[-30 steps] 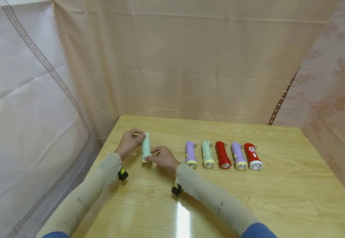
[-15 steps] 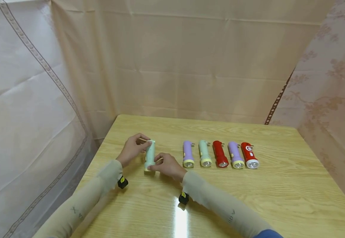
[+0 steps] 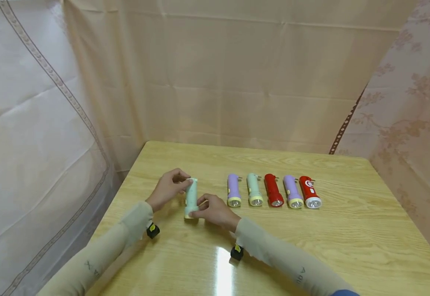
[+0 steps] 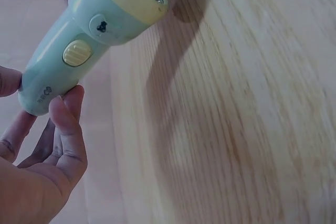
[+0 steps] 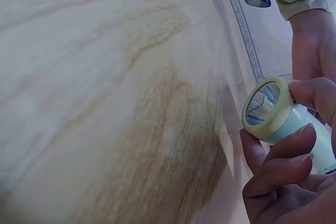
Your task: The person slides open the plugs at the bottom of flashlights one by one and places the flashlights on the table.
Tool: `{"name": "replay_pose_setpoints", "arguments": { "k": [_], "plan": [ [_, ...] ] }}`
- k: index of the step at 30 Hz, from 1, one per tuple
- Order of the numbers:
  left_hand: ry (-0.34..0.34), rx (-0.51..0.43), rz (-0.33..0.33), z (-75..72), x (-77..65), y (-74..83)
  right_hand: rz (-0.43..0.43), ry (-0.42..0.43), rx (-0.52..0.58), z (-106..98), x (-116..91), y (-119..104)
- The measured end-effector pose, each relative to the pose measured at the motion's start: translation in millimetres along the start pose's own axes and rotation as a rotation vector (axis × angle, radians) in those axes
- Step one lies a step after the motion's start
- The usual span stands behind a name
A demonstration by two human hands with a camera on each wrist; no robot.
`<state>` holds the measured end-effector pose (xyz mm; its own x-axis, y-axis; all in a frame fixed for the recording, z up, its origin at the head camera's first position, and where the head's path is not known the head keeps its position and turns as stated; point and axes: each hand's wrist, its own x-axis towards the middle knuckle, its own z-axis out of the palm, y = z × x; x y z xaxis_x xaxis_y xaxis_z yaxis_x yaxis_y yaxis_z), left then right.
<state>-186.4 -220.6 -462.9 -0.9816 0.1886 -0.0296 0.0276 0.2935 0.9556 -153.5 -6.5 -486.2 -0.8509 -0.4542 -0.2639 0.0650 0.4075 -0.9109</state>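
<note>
Left hand [image 3: 167, 188] pinches tail of mint torch [image 3: 191, 197], right hand [image 3: 215, 211] pinches its yellow lens end; torch sits centre-left of frame, low over the worktop [image 3: 348, 238]. Judgement: keep both ends pinched, lay it parallel to the row, lens toward camera. Row of five torches [image 3: 273, 190] lies right of it. Small logo on mint body unreadable; red-white label on rightmost red torch [image 3: 309, 192] illegible. Sleeve print unclear.
</note>
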Motion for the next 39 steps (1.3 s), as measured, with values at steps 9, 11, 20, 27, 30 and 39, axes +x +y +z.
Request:
{"name": "replay_pose_setpoints", "arguments": {
  "k": [9,11,20,27,30,39],
  "plan": [
    [-0.024,0.018,0.031,11.5,-4.7,4.8,-0.001,-0.002,-0.011,-6.2,-14.1,4.2],
    [-0.02,0.012,0.042,14.0,-6.5,5.1,-0.005,-0.001,-0.014,-7.0,-16.1,4.8],
    [-0.007,0.001,0.047,18.5,-13.1,6.1,-0.025,-0.01,-0.002,-7.5,-19.9,10.5],
    [-0.022,0.023,0.055,19.3,-15.4,4.9,-0.04,-0.005,0.003,-4.3,-17.5,16.3],
    [-0.026,0.03,0.054,18.5,-16.6,4.0,-0.042,-0.01,-0.005,-3.5,-17.2,17.3],
    [-0.031,0.033,0.113,17.8,-17.6,2.8,-0.072,-0.017,-0.052,-6.0,-15.0,15.7]
  ]
}}
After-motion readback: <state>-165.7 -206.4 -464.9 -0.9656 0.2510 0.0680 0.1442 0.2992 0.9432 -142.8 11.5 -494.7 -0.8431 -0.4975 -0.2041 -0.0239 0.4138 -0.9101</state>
